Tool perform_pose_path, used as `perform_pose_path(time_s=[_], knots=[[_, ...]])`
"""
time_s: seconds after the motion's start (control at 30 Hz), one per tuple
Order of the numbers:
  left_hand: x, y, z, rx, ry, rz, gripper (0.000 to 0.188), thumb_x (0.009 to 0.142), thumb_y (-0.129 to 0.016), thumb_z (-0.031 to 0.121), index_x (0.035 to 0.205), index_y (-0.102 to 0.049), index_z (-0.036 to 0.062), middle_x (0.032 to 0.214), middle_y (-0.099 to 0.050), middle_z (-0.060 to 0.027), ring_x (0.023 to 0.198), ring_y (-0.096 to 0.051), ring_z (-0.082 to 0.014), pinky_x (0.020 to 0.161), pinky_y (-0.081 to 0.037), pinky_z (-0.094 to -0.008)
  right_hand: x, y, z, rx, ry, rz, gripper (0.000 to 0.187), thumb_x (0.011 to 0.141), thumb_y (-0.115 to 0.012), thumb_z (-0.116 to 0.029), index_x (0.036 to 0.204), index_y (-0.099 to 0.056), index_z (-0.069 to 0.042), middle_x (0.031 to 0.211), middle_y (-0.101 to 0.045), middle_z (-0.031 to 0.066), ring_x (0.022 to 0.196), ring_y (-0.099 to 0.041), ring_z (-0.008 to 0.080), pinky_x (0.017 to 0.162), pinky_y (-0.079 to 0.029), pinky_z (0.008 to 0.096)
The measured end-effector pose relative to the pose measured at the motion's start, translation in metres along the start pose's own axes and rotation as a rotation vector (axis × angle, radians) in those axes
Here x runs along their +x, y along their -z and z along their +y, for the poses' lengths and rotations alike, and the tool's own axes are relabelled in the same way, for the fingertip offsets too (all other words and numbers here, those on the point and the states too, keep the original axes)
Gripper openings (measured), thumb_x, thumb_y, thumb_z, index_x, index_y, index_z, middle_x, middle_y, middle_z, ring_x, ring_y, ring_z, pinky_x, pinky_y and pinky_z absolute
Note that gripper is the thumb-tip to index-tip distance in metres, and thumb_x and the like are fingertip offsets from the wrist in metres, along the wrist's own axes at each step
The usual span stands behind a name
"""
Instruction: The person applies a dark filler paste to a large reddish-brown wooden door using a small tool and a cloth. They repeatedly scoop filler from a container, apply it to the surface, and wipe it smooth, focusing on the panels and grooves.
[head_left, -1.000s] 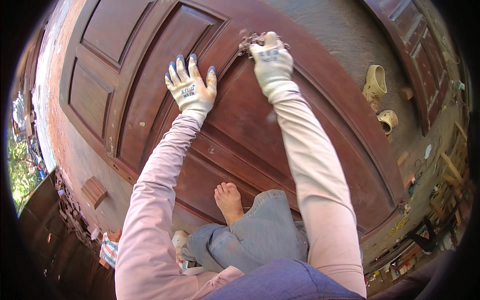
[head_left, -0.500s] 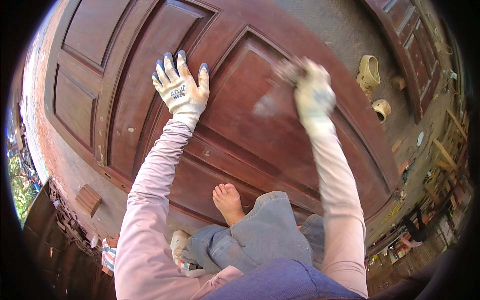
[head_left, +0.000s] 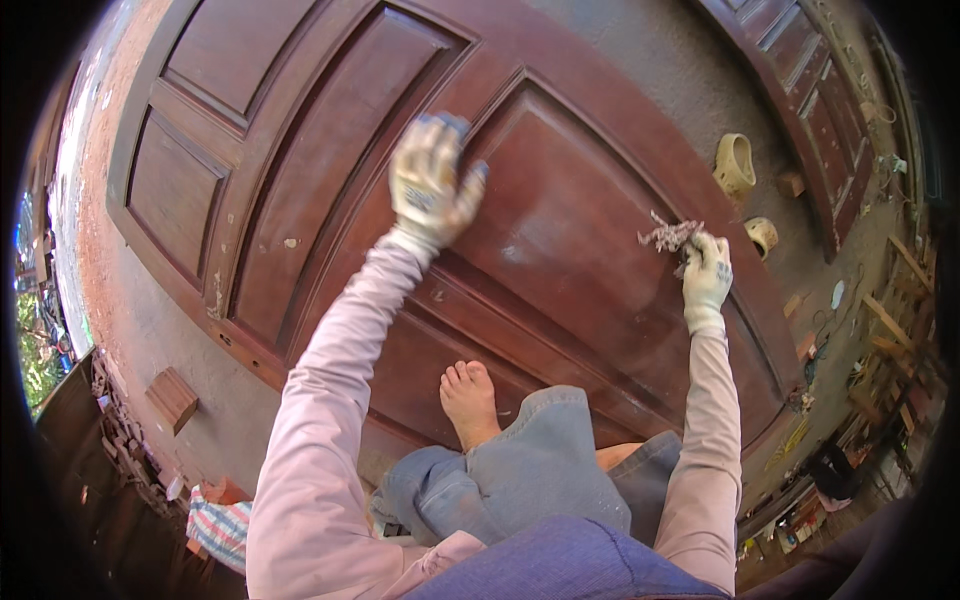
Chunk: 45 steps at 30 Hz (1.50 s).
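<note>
A large reddish-brown panelled wooden door [head_left: 560, 190] lies flat in front of me. My right hand [head_left: 707, 275], in a white work glove, is closed round a stringy, pinkish-grey rag [head_left: 668, 234] near the door's right side. Frayed strands stick out to the left of the fingers. Pale, dusty-looking patches show on the panel left of the rag. My left hand [head_left: 428, 185], gloved in white with blue fingertips, is over the raised moulding left of that panel. Its fingers are stretched out and slightly blurred; whether it touches the wood I cannot tell.
My bare foot [head_left: 468, 400] rests at the door's near edge. Two tan clogs [head_left: 735, 163] lie beyond the right edge, near another panelled door [head_left: 800, 90]. A wooden block [head_left: 172, 400] sits at the left, a striped bag [head_left: 218, 528] lower left. Scrap wood [head_left: 888, 318] litters the right.
My right hand has swept right and nearer to me with the rag. My left hand has moved right from its spread position on the door. The view has shifted slightly.
</note>
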<state>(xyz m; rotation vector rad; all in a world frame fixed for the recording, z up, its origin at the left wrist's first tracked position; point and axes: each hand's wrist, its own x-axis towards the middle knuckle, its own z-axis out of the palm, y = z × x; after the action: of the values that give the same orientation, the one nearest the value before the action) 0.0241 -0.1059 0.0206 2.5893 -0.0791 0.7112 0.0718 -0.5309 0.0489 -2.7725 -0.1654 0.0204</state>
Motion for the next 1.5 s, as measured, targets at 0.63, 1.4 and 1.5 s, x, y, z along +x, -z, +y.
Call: perform_pose_path(time_s=[0.63, 1.4, 1.5], knots=[[-0.028, 0.016, 0.014, 0.165, 0.068, -0.274, 0.063, 0.078, -0.085, 0.020, 0.134, -0.059, 0.0079, 0.133, -0.060, -0.0152, 0.114, -0.061, -0.0355, 0.093, -0.054, -0.0438, -0.073, 0.121, -0.032, 0.419, 0.204, -0.552, 0.031, 0.093, -0.064, 0.000, 0.124, -0.063, -0.001, 0.110, -0.068, 0.0185, 0.098, -0.069, 0.0310, 0.085, -0.055, 0.0387], [-0.065, 0.033, 0.014, 0.244, 0.343, -0.349, 0.030, 0.092, -0.070, 0.019, 0.122, -0.068, 0.0135, 0.122, -0.062, -0.0172, 0.102, -0.067, -0.0378, 0.085, -0.056, -0.0468, -0.270, 0.106, 0.067, 0.849, -0.551, -0.329, 0.025, 0.100, -0.054, 0.003, 0.122, -0.065, 0.005, 0.113, -0.066, 0.0134, 0.098, -0.066, 0.0188, 0.091, -0.053, 0.0322], [-0.012, -0.007, 0.021, 0.364, 0.255, -0.244, 0.030, 0.090, -0.071, 0.020, 0.119, -0.069, 0.0165, 0.121, -0.062, -0.0170, 0.097, -0.068, -0.0392, 0.082, -0.057, -0.0482, -0.255, 0.106, 0.058, 0.825, -0.508, -0.413, 0.023, 0.099, -0.055, 0.002, 0.119, -0.066, 0.005, 0.108, -0.067, 0.0130, 0.095, -0.065, 0.0187, 0.088, -0.052, 0.0315]])
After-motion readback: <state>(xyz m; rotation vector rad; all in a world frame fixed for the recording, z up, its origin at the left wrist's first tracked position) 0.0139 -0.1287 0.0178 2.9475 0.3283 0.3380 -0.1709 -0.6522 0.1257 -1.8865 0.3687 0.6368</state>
